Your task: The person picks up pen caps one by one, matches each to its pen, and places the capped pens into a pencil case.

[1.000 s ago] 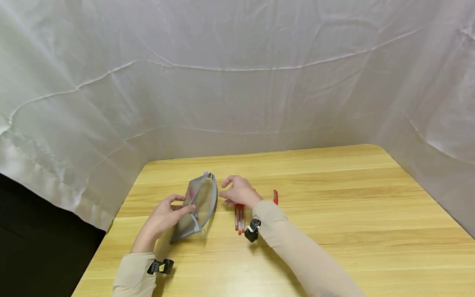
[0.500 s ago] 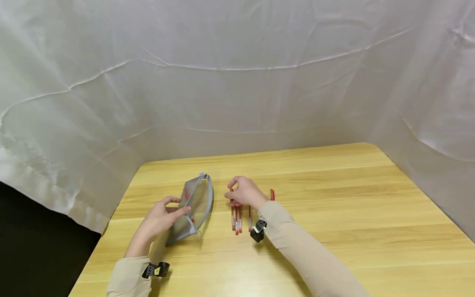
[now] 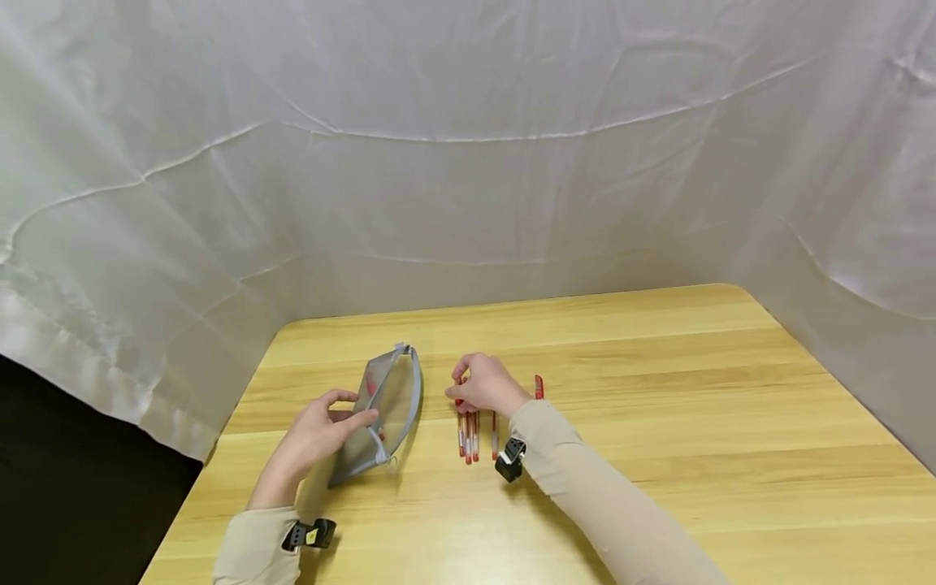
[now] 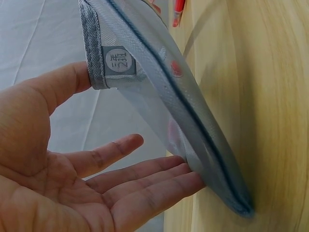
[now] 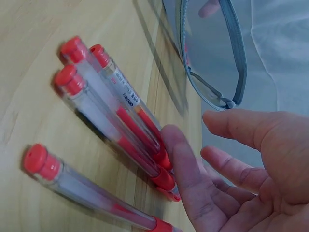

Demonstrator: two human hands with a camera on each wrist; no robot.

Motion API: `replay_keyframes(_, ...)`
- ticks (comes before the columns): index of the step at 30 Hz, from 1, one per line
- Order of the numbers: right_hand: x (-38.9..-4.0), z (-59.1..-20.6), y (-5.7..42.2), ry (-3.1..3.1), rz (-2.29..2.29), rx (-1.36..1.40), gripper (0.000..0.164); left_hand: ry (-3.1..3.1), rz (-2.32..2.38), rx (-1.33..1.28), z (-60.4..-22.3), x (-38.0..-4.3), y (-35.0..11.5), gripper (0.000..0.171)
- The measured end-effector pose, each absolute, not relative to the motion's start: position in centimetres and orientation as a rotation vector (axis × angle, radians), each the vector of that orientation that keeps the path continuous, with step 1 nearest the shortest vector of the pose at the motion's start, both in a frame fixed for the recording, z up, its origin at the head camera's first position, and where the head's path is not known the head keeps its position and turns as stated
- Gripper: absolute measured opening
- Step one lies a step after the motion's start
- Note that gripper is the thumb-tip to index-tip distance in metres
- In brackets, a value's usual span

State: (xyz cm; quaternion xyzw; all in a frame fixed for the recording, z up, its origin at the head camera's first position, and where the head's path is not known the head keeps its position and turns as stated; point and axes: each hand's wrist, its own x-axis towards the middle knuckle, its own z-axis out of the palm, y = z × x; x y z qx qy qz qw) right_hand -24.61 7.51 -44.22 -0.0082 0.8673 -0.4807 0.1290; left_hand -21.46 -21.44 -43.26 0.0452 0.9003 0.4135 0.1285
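Observation:
In the head view a grey mesh zip pouch [image 3: 366, 439] stands on edge at the left with its mouth spread. My left hand [image 3: 314, 435] holds it: the thumb lies at the rim and the other fingers touch the outer wall [image 4: 193, 154]. Red shapes show through the mesh. Several clear pens with red caps and red ends [image 5: 99, 111] lie side by side right of the pouch. Over their caps hovers my right hand [image 3: 486, 386], thumb and index finger apart; one lower finger [image 5: 183, 169] appears to touch the pens. A single pen [image 5: 89, 188] lies slightly apart.
Under my right forearm another red cap [image 3: 539, 387] pokes out, its body hidden. Wood-grain table [image 3: 702, 422] extends widely to the right. Pale fabric sheets [image 3: 512, 203] hang behind and at the sides, close along the table's far edge.
My right hand has moved away from the pouch's mouth, rightward to the red pens, and then settled over their caps. My left hand keeps its hold on the pouch.

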Motion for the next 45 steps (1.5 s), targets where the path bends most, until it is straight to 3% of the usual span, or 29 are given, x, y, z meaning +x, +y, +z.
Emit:
replay_keyframes(16, -24.7, -44.2, 5.3, 2.593, -1.305, -0.053, 0.026, 2.638, 1.191, 0.125, -43.1, -21.3, -21.1, 0.068)
replay_keyframes(27, -24.8, -44.6, 3.8, 2.85, -0.943, -0.16, 0.033, 2.66, 1.188, 0.103, -43.4, -21.0, -20.8, 0.065)
replay_keyframes(38, -24.8, -44.7, 3.6, 2.884, -0.939, -0.152, 0.031, 2.657, 1.207, 0.105, -43.3, -21.2, -20.5, 0.063)
replay_keyframes(45, -24.8, -44.4, 3.9, 2.837, -0.974, -0.141, 0.038, 2.666, 1.201, 0.11, -43.4, -21.3, -20.5, 0.064)
